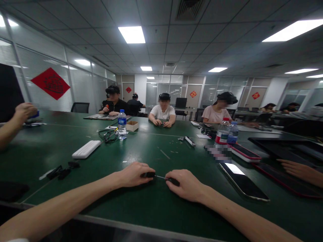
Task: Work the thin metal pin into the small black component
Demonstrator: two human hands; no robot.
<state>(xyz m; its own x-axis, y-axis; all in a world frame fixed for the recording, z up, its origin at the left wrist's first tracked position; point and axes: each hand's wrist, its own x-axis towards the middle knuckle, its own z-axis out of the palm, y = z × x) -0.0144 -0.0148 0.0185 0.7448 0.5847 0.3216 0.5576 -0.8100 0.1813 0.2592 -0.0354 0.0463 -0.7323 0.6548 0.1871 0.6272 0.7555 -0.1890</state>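
Note:
Just above the green table, my left hand (135, 173) is closed around the black handle of what looks like a screwdriver (148, 174). Its thin metal shaft points right and reaches the fingers of my right hand (188, 185). Those fingers are curled around a small dark piece (174, 182), mostly covered by the hand; its kind does not show. A smartphone (244, 181) with a partly lit screen lies to the right of my right hand.
The green table (121, 205) carries a white case (86, 149), black clips (60, 170), a water bottle (122, 124), a small box (132, 126) and a white stick-like tool (189, 141). A red-capped bottle (223, 131) stands at right. Co-workers' hands show at both sides.

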